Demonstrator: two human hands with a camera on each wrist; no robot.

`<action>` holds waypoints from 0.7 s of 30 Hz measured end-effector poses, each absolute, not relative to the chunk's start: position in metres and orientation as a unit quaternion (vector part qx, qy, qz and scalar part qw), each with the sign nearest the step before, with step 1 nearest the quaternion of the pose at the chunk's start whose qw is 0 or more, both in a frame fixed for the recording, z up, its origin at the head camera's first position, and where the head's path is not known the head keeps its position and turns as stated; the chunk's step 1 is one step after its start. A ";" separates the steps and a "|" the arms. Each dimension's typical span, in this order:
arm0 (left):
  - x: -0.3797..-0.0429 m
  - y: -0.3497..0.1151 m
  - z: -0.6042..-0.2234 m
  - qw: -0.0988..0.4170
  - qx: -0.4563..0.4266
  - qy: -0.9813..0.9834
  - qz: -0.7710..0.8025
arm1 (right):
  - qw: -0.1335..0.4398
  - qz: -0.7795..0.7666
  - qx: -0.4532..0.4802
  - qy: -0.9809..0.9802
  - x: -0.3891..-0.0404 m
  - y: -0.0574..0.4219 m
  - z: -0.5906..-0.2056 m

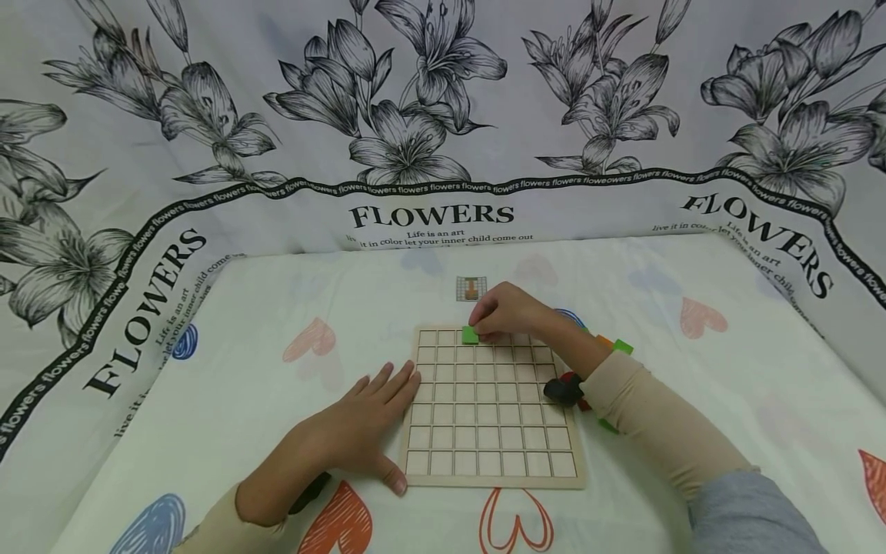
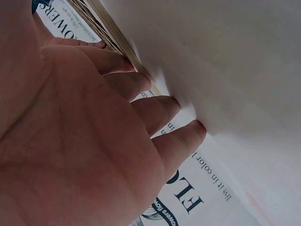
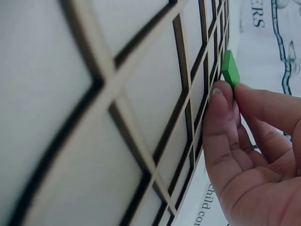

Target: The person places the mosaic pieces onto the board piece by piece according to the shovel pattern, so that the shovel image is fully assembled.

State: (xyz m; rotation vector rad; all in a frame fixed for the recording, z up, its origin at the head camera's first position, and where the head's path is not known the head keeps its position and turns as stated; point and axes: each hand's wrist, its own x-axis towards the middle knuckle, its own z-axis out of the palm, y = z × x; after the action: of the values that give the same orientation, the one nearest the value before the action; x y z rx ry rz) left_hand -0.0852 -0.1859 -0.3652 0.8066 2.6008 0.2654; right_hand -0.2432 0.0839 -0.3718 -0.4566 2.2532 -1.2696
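Note:
A pale wooden grid board (image 1: 494, 484) with square cells lies flat in the middle of the table. At its far edge my right hand (image 1: 508, 312) pinches a green square tile (image 1: 470, 335) between thumb and finger, over a cell in the far row. In the right wrist view the same green tile (image 3: 230, 68) stands tilted at the fingertips, close to the grid. My left hand (image 1: 363, 427) lies spread beside the board's left side, fingertips touching its edge. Its fingers (image 2: 157, 113) look extended in the left wrist view.
Just beyond the board lies a small printed card (image 1: 471, 288) with an orange shape on a grid. More coloured pieces, including a green one (image 1: 623, 347), lie right of the board, partly hidden by my right forearm. A flower-printed cloth (image 1: 443, 161) hangs behind the table.

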 end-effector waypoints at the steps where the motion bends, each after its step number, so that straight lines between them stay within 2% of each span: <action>1: -0.085 -0.186 -0.365 0.201 0.288 0.931 0.096 | 0.251 -0.463 -0.169 0.833 -0.243 0.083 -0.371; 8: -0.085 -0.186 -0.364 0.200 0.289 0.931 0.095 | 0.224 -0.437 -0.189 0.851 -0.241 0.077 -0.370; 21: -0.085 -0.187 -0.364 0.203 0.290 0.930 0.098 | 0.218 -0.419 -0.200 0.859 -0.235 0.073 -0.369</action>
State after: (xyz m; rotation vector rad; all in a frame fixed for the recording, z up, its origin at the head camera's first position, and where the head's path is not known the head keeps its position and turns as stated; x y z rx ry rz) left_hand -0.0846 -0.1867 -0.3642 0.8089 2.5951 0.2742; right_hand -0.2347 0.0732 -0.3693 -0.5525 2.3774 -1.1589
